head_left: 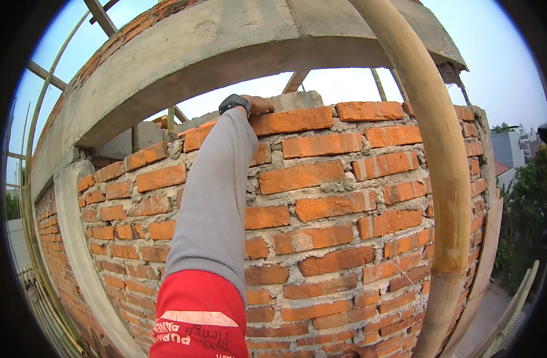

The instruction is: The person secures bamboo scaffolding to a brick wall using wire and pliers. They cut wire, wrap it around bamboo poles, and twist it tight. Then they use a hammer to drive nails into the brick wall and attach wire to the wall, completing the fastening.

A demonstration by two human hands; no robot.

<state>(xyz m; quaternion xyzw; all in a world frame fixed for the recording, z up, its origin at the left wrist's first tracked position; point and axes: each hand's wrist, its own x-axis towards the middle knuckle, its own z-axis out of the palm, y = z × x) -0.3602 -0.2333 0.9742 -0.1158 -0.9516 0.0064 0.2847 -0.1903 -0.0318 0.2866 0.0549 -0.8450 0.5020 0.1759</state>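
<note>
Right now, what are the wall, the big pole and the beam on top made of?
The wall looks like fired clay bricks, rough orange-red, with lumpy grey mortar squeezed out of the joints. The pole looks like bamboo: smooth, tan, round, with a ring joint low down. The beam seems to be bare grey concrete, matte and streaky. The hand on the top bricks wears a dark wristwatch, probably plastic or rubber.

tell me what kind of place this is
Likely an outdoor building site, up high: an unfinished red brick wall with rough mortar joints, a grey concrete beam above it, and a thick bamboo scaffold pole in front.
</note>
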